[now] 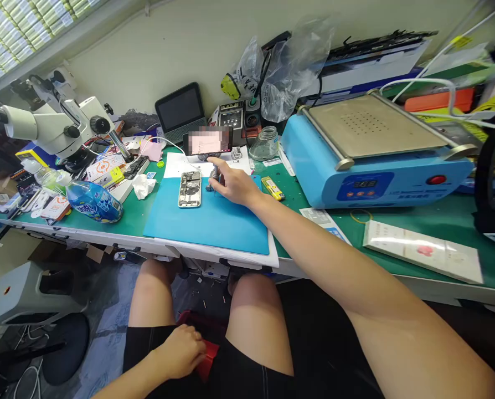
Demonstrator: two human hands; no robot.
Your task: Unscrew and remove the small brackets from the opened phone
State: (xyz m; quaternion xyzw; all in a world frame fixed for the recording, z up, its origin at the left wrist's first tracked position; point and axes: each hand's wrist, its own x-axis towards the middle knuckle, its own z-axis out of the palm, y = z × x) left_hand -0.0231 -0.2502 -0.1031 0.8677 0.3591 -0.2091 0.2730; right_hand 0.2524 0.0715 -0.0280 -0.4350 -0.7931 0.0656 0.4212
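My right hand [233,183] reaches over the blue mat [226,227], index finger stretched toward the lower edge of a propped-up phone [210,141] with a lit screen. Touch cannot be made out. A small dark grey object [213,176] stands upright under the fingers; they do not appear closed on it. Left of this hand lies an opened phone [190,189], its inner parts showing. My left hand [181,352] is down at my lap with fingers curled. Something red [208,360] shows at its fingertips; whether they grip it is hidden.
A blue heating-plate machine [372,155] stands at right, with a flat white box [424,249] in front. A yellow battery-like strip [273,188] lies beside the mat. At left are a microscope [65,130], a blue liquid bottle [93,199] and crumpled tissue [143,186]. A glass jar [267,144] stands behind.
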